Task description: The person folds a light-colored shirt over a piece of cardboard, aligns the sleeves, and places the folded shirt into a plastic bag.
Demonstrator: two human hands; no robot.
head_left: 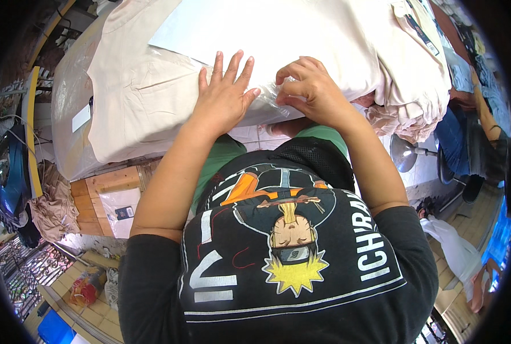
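Our left hand (224, 98) spread over cream cloth (146, 94), grip unclenched, our right hand (308, 87) just beside — grip pinching clear plastic (269, 98) — tagged garment (407, 69) farther right

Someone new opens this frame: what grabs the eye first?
Probably the black T-shirt filling the lower middle, its yellow-haired cartoon figure upside down in this view. Next, just above centre, the left hand, fingers spread over pale beige cloth, and the right hand beside it, pinching clear plastic.
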